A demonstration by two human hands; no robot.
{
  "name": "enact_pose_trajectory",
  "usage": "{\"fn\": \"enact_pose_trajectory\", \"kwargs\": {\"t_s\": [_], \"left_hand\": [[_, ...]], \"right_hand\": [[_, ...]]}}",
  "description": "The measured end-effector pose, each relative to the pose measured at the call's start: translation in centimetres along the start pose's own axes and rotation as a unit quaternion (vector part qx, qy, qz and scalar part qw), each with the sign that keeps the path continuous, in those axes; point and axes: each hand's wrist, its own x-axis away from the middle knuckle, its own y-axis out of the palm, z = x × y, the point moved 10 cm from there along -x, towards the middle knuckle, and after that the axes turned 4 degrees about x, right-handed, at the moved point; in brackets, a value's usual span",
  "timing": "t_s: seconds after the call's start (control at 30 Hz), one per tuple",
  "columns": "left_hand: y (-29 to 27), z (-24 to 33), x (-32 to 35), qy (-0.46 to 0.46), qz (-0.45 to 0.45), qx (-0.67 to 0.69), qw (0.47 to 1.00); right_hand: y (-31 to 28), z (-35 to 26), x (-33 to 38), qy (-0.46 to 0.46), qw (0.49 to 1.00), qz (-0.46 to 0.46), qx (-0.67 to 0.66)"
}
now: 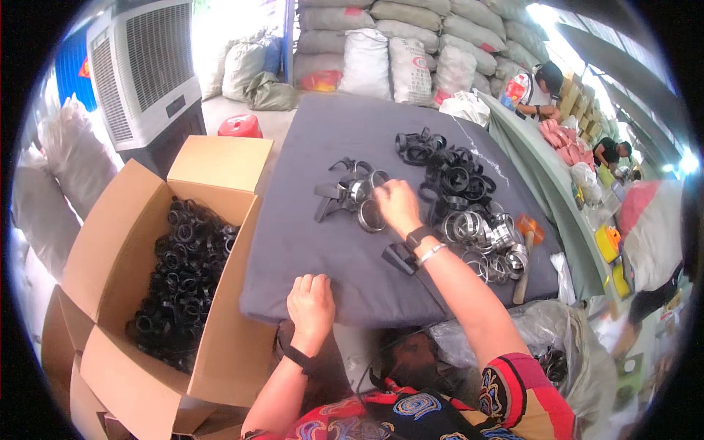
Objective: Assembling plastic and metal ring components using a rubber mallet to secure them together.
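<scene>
My right hand reaches across the grey covered table, its fingers closed at a ring in a small group of dark rings with shiny metal bands. Broad black tabs stick out from this group. At the near left edge of the table rests my left hand, curled into a loose fist with nothing visible in it. Right of my right hand spreads a heap of black rings. Silver metal rings lie closer to me, beside a mallet with an orange head and a wooden handle.
An open cardboard box full of black rings stands left of the table. Behind it are an air cooler and a red stool. Stacked sacks line the back. Two people work at the far right.
</scene>
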Motion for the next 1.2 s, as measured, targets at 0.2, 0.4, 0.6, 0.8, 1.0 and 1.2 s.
{"fn": "enact_pose_trajectory", "kwargs": {"t_s": [0.2,0.4,0.6,0.8,1.0,1.2], "left_hand": [[0.5,-0.3,-0.1,-0.015,-0.018,0.011,1.000],[0.1,0.1,0.0,0.005,0.003,0.011,1.000],[-0.1,0.0,0.3,0.010,0.013,0.001,1.000],[0.2,-0.5,0.2,-0.012,-0.038,0.013,0.999],[-3.1,4.0,-0.5,0.045,-0.027,0.185,0.981],[0.7,4.5,6.3,-0.061,-0.375,0.333,0.863]], "right_hand": [[3.5,10.2,-2.2,0.206,0.953,-0.169,0.147],[3.3,11.5,-2.9,0.158,0.956,-0.163,0.187],[-5.5,4.6,-2.2,0.036,0.989,0.044,0.136],[-12.2,-0.1,1.9,-0.121,0.988,0.024,-0.098],[-10.2,-4.4,12.7,0.014,0.865,-0.375,-0.334],[-4.9,-4.2,20.9,-0.003,0.781,-0.504,-0.370]]}}
